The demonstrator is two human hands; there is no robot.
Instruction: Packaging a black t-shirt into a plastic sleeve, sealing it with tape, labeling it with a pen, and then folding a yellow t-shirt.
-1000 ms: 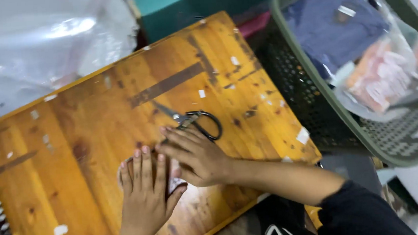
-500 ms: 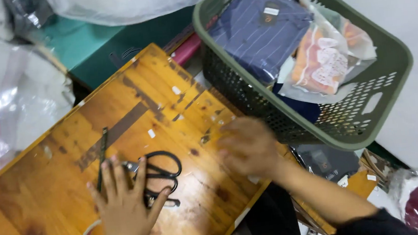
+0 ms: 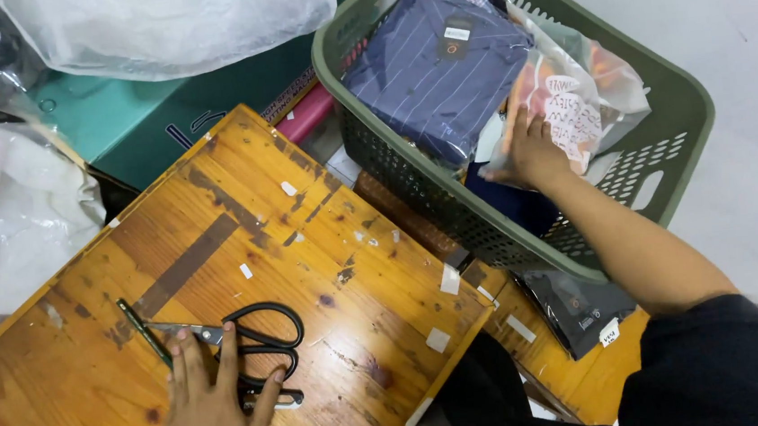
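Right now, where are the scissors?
Head view, lower left: the black-handled scissors lie on the wooden board, under the left hand fingertips, beside a dark pen.

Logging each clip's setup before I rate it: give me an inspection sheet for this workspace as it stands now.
Surface: worn orange-brown wooden board, stained, with bits of white tape stuck on.
Job's things: black-handled metal scissors and thin dark green pen on the board; clear plastic bag with an orange garment in the green plastic laundry basket, beside a bagged folded navy striped shirt.
Clutter: black flat packet under the basket's edge.
Hands: left hand flat on the board, fingers over the scissor handles; right hand on the orange garment's bag.
Cables: nothing seen.
Surroundings: teal cardboard box, clear plastic sheeting, pale floor.
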